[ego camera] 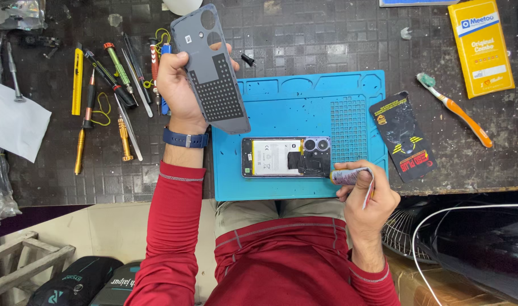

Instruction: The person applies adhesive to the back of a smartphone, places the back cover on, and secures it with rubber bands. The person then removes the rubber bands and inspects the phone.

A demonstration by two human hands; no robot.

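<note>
My left hand [176, 85] holds a grey phone back cover [213, 73] up over the left end of the blue work mat [293, 96], its inner side facing me. On the mat lies an opened phone [286, 157], battery and camera lenses showing. My right hand [368, 198] grips a small glue tube [348, 175], and the nozzle touches the phone's lower right corner.
Screwdrivers, tweezers and a yellow pry tool [108, 90] lie left of the mat on the dark bench. A black pouch [403, 136], an orange toothbrush [457, 110] and a yellow box [481, 48] sit at the right. White paper [15, 122] lies far left.
</note>
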